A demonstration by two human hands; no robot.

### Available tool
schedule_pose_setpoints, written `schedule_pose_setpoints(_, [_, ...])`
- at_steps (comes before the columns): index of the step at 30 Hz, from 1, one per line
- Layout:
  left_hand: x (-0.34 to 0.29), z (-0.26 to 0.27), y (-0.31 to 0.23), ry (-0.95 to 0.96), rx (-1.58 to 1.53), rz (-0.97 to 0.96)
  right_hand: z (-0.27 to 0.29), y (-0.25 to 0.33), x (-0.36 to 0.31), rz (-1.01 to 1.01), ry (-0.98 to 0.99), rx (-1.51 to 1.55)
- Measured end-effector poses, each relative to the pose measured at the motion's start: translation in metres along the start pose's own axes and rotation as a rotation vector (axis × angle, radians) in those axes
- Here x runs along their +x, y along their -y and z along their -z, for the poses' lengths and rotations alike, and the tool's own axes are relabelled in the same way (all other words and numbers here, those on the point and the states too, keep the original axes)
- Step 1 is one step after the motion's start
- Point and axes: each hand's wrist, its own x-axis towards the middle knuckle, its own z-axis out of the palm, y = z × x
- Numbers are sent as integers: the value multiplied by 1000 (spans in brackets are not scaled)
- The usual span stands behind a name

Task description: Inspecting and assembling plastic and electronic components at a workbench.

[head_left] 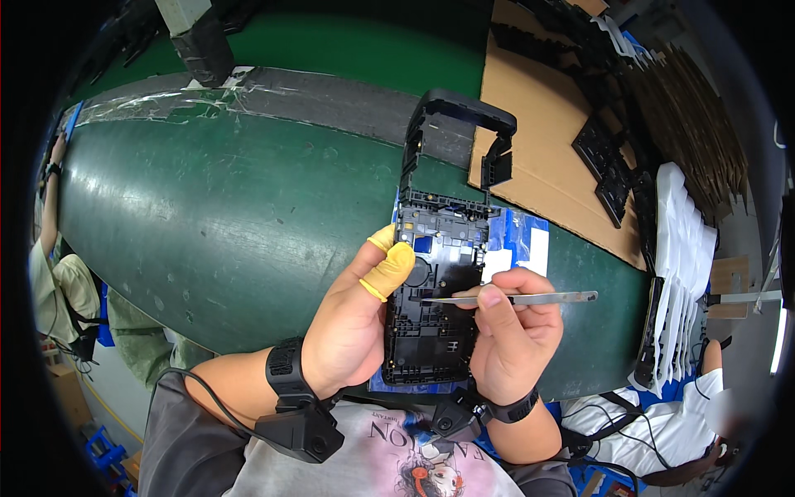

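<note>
A black plastic housing (431,331) with a frame-like loop at its far end lies in front of me over a blue-and-white sheet (530,240). My left hand (352,311), with yellow finger cots on the thumb and a finger, grips the housing's left edge. Metal tweezers (546,297) are pinched in my right hand (517,340). Their tip points left and lies over the middle of the housing; whether it touches, or holds anything small, I cannot tell. The right hand is close to the housing's right edge.
The green work table (207,215) has a dark taped strip (331,103) across it. A cardboard sheet (538,124) with black plastic parts (603,161) lies at far right, by stacked white trays (681,265). Co-workers sit at left (74,290) and right (662,422).
</note>
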Motion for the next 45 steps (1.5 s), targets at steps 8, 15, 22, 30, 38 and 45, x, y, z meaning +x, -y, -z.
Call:
schedule_pose_setpoints(8, [0, 1, 1, 31, -15, 9, 0, -1, -1, 29, 2, -4])
schedule_pose_setpoints(15, [0, 1, 2, 26, 3, 0, -1, 0, -3, 1, 3, -12])
schedule_pose_setpoints(22, [3, 4, -1, 34, -65, 33, 6, 5, 1, 67, -105, 142])
schedule_pose_setpoints(30, [39, 4, -40, 87, 338, -47, 99, 47, -23, 294, -415, 42])
schedule_pose_setpoints(38, [249, 8, -145, -630, 1759, -831, 153, 50, -70, 264, -718, -2])
schedule_pose_setpoints(45, [298, -123, 32, -15, 1859, -936, 151, 51, -89, 192, -792, 71])
